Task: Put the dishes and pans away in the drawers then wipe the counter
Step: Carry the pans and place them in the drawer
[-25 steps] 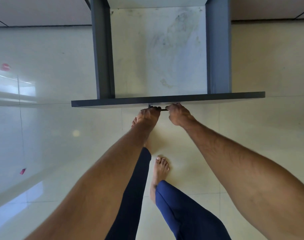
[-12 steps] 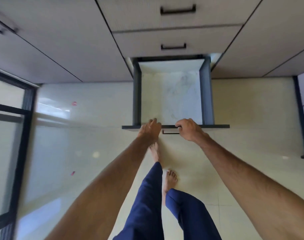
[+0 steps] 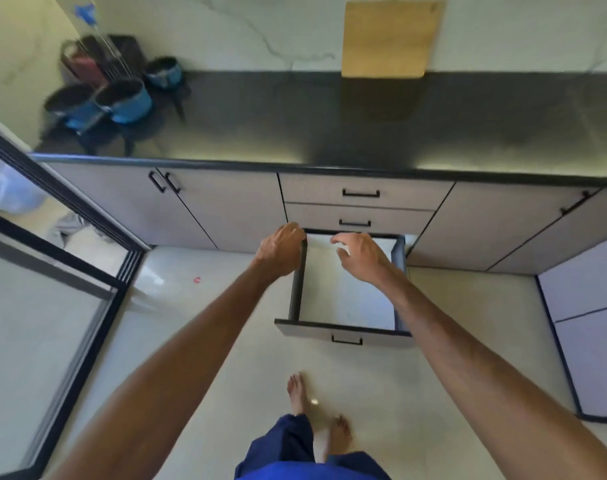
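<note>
Saucepans (image 3: 123, 100) are not in my hands yet. My left hand (image 3: 281, 251) and right hand (image 3: 362, 256) both hang in the air with fingers loosely curled, holding nothing. The left is above the left wall of the open bottom drawer (image 3: 296, 289), and the right is over its white bottom. Two shut drawers (image 3: 360, 194) sit above it. Beyond them, on the dark desk (image 3: 295, 126), three blue saucepans cluster at the far left corner in front of a blurred rack (image 3: 97, 57). A wooden cutting board (image 3: 392, 38) leans on the wall further right. I judge the saucepans rigid, fairly weighty and smooth-sided. I would take each by its long dark handle, which points toward the near edge, and steady the rim with the other hand.
</note>
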Available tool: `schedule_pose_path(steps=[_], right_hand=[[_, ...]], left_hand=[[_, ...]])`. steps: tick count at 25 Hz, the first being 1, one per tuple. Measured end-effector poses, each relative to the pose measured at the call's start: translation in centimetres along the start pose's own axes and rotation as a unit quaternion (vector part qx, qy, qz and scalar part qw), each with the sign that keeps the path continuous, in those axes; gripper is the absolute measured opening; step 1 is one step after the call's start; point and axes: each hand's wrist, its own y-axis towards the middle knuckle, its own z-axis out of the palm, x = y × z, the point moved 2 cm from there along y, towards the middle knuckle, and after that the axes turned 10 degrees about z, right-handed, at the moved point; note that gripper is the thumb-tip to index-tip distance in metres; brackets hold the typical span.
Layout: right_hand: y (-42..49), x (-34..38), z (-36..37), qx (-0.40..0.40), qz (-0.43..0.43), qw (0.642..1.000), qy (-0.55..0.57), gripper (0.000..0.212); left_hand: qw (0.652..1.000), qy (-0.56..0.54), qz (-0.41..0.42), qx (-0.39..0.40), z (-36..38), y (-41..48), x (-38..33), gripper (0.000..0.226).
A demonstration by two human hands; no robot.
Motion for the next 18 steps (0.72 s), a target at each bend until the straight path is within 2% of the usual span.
schedule_pose_path(steps=[5, 9, 18], right_hand=[[-0.6, 8.7, -5.0, -0.058, -0.052, 0.997, -0.007, 0.038], [0.7, 14.4, -6.0, -0.082, -0.077, 0.994, -0.015, 0.042], [5.9, 31.0, -1.2, -0.118, -0.1, 0.988, -0.004, 0.044]], left_hand=[[0.998, 0.024, 0.013, -0.065, -7.7, -2.0, 2.6, 0.028], [0.993, 0.036, 0.007, -0.108, -12.1, -2.4, 6.1, 0.031], [0.983, 0.029, -0.017, -0.183, -20.2, -6.8, 21.7, 0.028]])
